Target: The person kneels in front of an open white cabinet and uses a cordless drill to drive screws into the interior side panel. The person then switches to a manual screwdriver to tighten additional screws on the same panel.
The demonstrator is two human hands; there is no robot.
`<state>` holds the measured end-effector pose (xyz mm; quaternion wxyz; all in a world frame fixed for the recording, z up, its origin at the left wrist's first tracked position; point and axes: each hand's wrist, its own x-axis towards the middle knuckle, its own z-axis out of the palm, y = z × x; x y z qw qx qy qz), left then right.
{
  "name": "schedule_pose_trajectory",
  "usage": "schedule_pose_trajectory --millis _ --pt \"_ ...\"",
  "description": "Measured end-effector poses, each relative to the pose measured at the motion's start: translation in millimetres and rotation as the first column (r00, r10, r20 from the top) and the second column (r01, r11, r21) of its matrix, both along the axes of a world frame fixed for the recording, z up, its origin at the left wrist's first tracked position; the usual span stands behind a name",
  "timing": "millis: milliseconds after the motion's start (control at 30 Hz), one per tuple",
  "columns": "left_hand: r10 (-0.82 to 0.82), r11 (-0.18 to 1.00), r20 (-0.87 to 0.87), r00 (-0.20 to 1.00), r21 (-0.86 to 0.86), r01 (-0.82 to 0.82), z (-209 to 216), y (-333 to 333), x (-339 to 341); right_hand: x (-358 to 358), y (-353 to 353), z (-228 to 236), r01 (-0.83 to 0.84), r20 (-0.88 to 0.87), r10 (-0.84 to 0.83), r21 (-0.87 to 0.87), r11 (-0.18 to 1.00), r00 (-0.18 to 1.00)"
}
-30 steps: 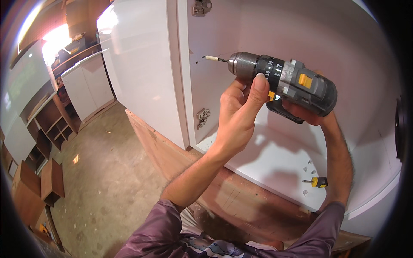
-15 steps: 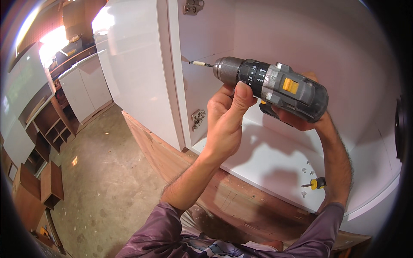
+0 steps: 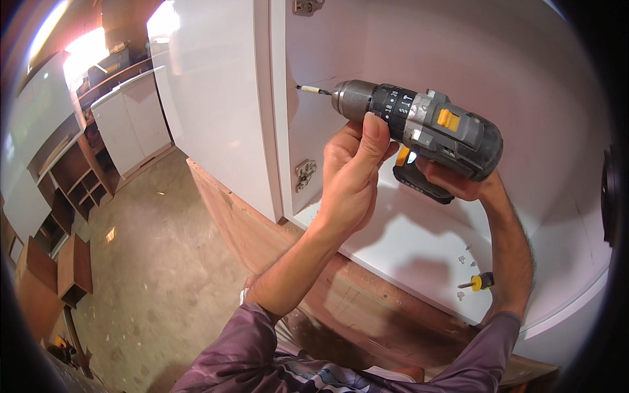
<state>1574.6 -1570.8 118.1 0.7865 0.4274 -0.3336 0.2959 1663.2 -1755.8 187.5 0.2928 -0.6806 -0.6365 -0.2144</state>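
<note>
Head view: drill (image 3: 419, 124) points toward wall (image 3: 313, 128).
Left hand (image 3: 354, 160): fingers grip its front, probably for steadiness.
Right hand (image 3: 455, 180): fingers grip its rear, probably supporting weight.

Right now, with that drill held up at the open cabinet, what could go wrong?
The bit points toward the white side panel, so it might skid and scratch it. The left hand supports the drill close to the chuck; a spinning chuck could catch it. If dropped, the drill might dent the cabinet floor.
</note>
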Motion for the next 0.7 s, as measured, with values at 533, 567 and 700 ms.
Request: schedule_pose_trajectory --millis 533,567,700 --pt "-0.063 0.994 -0.021 0.998 -0.094 0.061 0.1 -2.3 -6.0 -2.6 7.6 -14.1 -0.05 -0.167 0.052 0.019 0.999 0.985" --pt "-0.062 0.994 -0.021 0.998 -0.095 0.06 2.1 -3.6 -6.7 -0.3 6.1 -13.2 -0.038 -0.167 0.039 0.005 0.999 0.985" --pt "-0.066 0.995 -0.051 0.996 -0.084 0.062 -1.3 -3.8 -6.6 1.8 -0.8 -15.5 0.004 -0.147 -0.006 -0.015 1.0 0.989"
